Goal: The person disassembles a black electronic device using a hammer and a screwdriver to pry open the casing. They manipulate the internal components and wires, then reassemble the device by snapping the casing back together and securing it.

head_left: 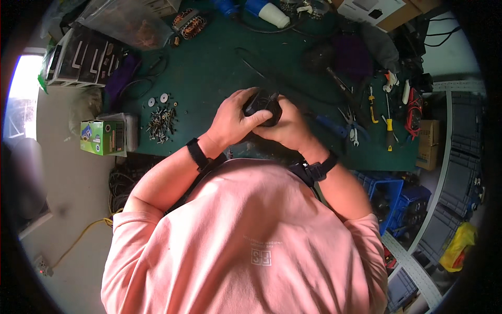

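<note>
Pink cloth comes closest to my lens: the wearer's shirt [256, 220] takes up the lower middle of what I see. Beyond it, I have both hands over the near part of the green bench [204, 68], with a dark band [198, 154] on the left wrist and another on the right. Between them sits a black part [267, 104], its underside hidden from me. I see the left hand [232, 119] partly closed round its left side, thumb laid across the face. The right hand [291, 124] is curled against its right side; I cannot make out all its fingertips.

Left of the hands I see loose screws [159, 125] in a heap, two washers [164, 98] just above, and a green box [102, 137] near the bench's left edge. Off to the right lie pliers [349, 119], a wrench [355, 137] and a yellow-handled screwdriver [389, 135].
</note>
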A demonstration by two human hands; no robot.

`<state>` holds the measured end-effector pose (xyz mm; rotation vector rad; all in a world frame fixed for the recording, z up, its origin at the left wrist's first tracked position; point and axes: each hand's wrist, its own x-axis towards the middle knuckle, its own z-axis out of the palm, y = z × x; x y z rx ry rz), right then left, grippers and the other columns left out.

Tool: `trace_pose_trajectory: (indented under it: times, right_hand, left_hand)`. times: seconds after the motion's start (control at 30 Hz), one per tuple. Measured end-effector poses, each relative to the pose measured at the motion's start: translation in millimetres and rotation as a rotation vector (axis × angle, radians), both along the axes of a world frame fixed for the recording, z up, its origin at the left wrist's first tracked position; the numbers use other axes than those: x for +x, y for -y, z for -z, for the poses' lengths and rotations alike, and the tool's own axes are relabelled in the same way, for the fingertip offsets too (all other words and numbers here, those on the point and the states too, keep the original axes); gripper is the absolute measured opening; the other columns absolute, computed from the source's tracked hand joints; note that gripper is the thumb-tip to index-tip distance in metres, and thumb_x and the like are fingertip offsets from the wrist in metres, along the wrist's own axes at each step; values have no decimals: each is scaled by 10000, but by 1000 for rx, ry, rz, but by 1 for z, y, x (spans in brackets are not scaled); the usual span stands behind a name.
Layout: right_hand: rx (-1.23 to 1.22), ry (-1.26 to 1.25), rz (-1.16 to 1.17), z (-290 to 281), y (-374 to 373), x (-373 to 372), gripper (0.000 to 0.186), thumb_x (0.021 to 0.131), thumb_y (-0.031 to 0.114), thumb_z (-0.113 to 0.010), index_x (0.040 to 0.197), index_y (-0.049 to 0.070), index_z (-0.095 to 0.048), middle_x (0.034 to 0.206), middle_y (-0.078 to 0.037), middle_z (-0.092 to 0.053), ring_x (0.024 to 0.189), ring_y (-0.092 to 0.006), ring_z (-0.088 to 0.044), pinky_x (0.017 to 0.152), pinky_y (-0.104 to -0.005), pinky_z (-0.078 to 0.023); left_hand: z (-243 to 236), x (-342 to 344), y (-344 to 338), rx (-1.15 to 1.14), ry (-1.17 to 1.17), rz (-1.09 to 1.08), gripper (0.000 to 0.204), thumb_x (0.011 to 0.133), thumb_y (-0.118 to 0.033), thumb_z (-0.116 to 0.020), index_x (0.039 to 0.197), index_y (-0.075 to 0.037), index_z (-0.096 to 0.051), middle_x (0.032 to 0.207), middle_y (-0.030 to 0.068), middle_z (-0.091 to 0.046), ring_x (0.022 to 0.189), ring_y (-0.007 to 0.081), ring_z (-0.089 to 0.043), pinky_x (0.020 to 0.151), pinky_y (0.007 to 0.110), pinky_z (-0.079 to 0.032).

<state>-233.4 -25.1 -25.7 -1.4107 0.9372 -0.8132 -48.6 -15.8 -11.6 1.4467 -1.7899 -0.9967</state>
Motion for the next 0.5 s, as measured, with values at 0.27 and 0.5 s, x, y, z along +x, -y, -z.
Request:
trace_pose_trajectory:
  times: [0.27, 0.5]
  right_hand:
    - [-74, -225, 64, -9, 4, 1, 576, 625, 281, -890, 1063, 0, -645, 972, -194, -707, 910, -325, -704, 793, -386, -556]
    - [-167, -299, 76, -8, 2, 4, 673, 612, 321, -882, 1133, -8, -610, 940, -213, -705, 904, -382, -702, 773, -425, -569]
  left_hand:
    - [-10, -2, 20, 138, 28, 40, 616, 905, -420, -567, 1203, 117, -617, 1110, 272, -685, 1049, 346, -675, 939, 400, -507]
    - [-4, 9, 26, 221, -141, 85, 520, 893, -288, -528, 1206, 118, -613, 1098, 210, -693, 1022, 249, -651, 938, 348, -489]
